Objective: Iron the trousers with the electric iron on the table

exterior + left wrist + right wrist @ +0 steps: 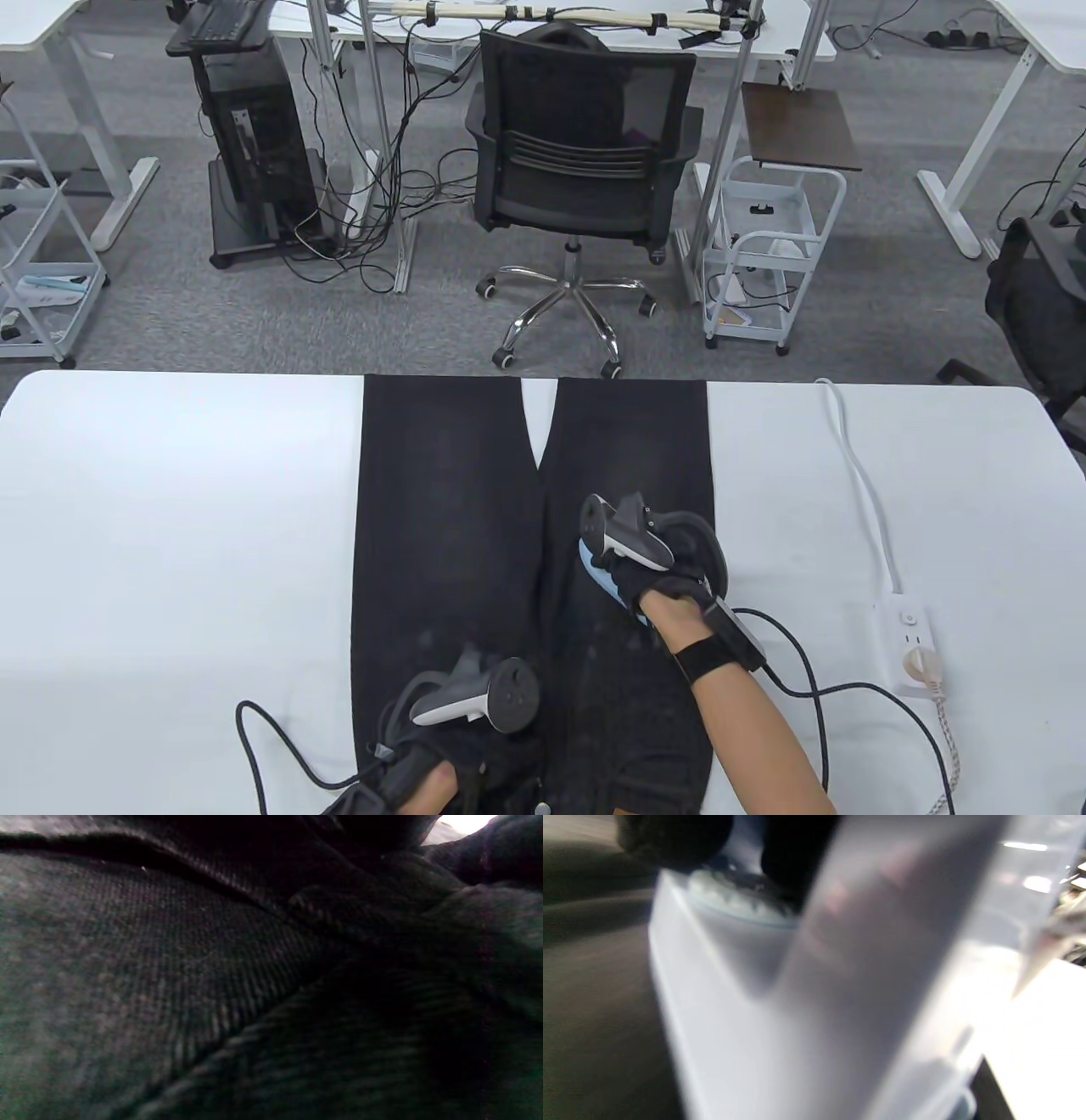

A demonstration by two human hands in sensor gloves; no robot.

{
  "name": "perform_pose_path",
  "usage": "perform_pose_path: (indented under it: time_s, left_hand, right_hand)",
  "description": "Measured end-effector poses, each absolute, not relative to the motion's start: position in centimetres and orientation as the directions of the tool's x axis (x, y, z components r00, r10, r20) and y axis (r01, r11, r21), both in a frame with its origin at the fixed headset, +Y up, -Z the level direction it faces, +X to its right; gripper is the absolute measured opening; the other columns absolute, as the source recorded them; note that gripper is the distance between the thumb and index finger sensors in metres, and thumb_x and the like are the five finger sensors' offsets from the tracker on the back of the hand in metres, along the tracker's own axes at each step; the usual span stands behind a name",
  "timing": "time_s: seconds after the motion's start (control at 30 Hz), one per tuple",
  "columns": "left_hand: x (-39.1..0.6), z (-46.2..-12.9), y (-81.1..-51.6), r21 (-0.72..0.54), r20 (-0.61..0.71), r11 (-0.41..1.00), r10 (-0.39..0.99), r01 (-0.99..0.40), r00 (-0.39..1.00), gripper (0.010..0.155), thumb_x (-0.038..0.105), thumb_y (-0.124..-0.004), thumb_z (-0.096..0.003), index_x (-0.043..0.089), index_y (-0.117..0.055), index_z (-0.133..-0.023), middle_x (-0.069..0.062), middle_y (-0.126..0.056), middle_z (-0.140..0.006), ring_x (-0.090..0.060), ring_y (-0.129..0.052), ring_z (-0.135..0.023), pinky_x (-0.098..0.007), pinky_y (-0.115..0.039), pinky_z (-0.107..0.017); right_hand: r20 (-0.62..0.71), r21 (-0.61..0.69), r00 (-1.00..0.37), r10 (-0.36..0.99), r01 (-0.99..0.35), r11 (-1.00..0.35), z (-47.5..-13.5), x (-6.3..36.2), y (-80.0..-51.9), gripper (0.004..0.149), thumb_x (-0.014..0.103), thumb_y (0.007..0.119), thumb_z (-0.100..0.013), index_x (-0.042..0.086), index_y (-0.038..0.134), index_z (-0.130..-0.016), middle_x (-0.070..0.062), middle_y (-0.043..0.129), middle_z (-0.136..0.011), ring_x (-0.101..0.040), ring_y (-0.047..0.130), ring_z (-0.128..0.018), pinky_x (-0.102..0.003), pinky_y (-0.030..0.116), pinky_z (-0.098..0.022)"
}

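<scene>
Black trousers (450,526) lie flat on the white table (170,526), legs pointing away from me. My right hand (657,586) grips the handle of a light blue and white electric iron (604,579), which sits on the right trouser leg. The right wrist view shows the iron's pale body (806,993) close up and blurred. My left hand (433,772) rests on the trousers near the waistband at the near edge. The left wrist view shows only dark trouser fabric (169,976); how its fingers lie is hidden.
A white power strip (909,645) lies on the table's right side, with a white cable (857,475) running to the far edge and the iron's black cord (814,688) looping near it. A black office chair (577,161) stands beyond the table.
</scene>
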State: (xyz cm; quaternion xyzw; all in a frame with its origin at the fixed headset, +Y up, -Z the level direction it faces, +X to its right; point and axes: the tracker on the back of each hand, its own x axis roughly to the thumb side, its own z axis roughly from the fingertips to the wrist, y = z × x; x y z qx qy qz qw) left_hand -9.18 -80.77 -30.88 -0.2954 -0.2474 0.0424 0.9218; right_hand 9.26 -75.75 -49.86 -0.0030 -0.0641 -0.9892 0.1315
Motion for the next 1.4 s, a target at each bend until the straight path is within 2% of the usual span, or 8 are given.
perform_pose_path:
  time_s: [0.17,0.43,0.73,0.8,0.93,1.13,1.3,1.4]
  left_hand:
    - [-9.2,-30.9,-80.8,-0.568,0.428,0.82,0.227,0.065,0.875,0.097,0.056,-0.066,-0.0595,0.004,-0.007,-0.115,-0.035,-0.003,-0.114,-0.064,-0.006,-0.1,-0.08,-0.025,-0.066]
    - [-9.2,-30.9,-80.8,-0.57,0.425,0.819,0.227,0.064,0.877,0.097,0.057,-0.065,-0.0593,0.005,-0.006,-0.115,-0.034,-0.002,-0.114,-0.063,-0.005,-0.099,-0.08,-0.025,-0.066]
    - [-9.3,-30.9,-80.8,-0.563,0.415,0.824,0.214,0.065,0.884,0.098,0.058,-0.066,-0.058,0.007,-0.004,-0.115,-0.032,-0.002,-0.114,-0.061,-0.005,-0.1,-0.079,-0.025,-0.067]
    - [-9.3,-30.9,-80.9,-0.562,0.416,0.824,0.215,0.065,0.884,0.098,0.058,-0.066,-0.0579,0.007,-0.004,-0.115,-0.032,-0.002,-0.114,-0.061,-0.006,-0.1,-0.079,-0.025,-0.067]
    - [-9.2,-30.9,-80.9,-0.572,0.421,0.817,0.218,0.071,0.881,0.099,0.057,-0.066,-0.0579,0.006,-0.004,-0.114,-0.033,0.0,-0.113,-0.062,-0.004,-0.099,-0.079,-0.025,-0.066]
    - [-9.0,-30.9,-80.9,-0.572,0.428,0.815,0.204,0.089,0.88,0.098,0.057,-0.066,-0.0576,0.005,-0.004,-0.115,-0.034,0.0,-0.113,-0.063,-0.005,-0.099,-0.08,-0.025,-0.066]
    - [-8.8,-30.9,-80.8,-0.579,0.433,0.81,0.202,0.099,0.879,0.099,0.056,-0.066,-0.0577,0.004,-0.004,-0.114,-0.036,0.0,-0.113,-0.064,-0.004,-0.099,-0.08,-0.025,-0.066]
    - [-8.7,-30.9,-80.8,-0.578,0.439,0.809,0.195,0.109,0.877,0.099,0.056,-0.066,-0.0578,0.003,-0.004,-0.114,-0.036,0.0,-0.113,-0.065,-0.005,-0.099,-0.08,-0.025,-0.067]
  right_hand:
    - [-0.082,0.16,-0.977,-0.198,0.183,-0.97,-51.2,9.4,-75.7,0.065,0.054,0.068,-0.044,0.008,0.065,-0.089,0.003,0.089,-0.053,-0.01,0.096,-0.03,-0.041,0.089,-0.027]
    - [-0.128,0.312,-0.981,-0.143,0.097,-0.945,-48.6,9.0,-75.4,0.06,0.049,0.069,-0.047,0.002,0.062,-0.084,0.006,0.088,-0.05,-0.008,0.096,-0.026,-0.039,0.091,-0.024]
    - [0.27,0.363,-0.956,-0.115,0.212,-0.908,-36.0,7.1,-75.1,0.059,0.048,0.069,-0.049,0.002,0.06,-0.085,0.006,0.088,-0.051,-0.009,0.096,-0.029,-0.039,0.091,-0.026]
    - [0.382,0.297,-0.903,-0.198,0.322,-0.899,-32.3,6.9,-75.1,0.059,0.049,0.068,-0.05,0.003,0.06,-0.085,0.007,0.087,-0.051,-0.008,0.097,-0.03,-0.038,0.091,-0.027]
    - [0.43,0.183,-0.88,-0.201,0.303,-0.935,-28.6,8.4,-75.3,0.059,0.05,0.069,-0.048,0.004,0.062,-0.085,0.007,0.088,-0.051,-0.009,0.097,-0.029,-0.039,0.091,-0.027]
    - [0.378,0.124,-0.902,-0.21,0.274,-0.954,-30.9,8.9,-75.5,0.06,0.053,0.069,-0.046,0.007,0.066,-0.084,0.007,0.089,-0.049,-0.008,0.097,-0.027,-0.038,0.091,-0.025]
    - [0.288,0.129,-0.934,-0.211,0.256,-0.958,-37.5,9.1,-75.5,0.06,0.053,0.069,-0.046,0.007,0.066,-0.084,0.008,0.089,-0.049,-0.008,0.097,-0.028,-0.039,0.09,-0.026]
    - [0.204,0.162,-0.951,-0.232,0.267,-0.95,-43.1,9.2,-75.4,0.06,0.053,0.068,-0.045,0.008,0.066,-0.084,0.008,0.089,-0.049,-0.008,0.097,-0.029,-0.038,0.091,-0.026]
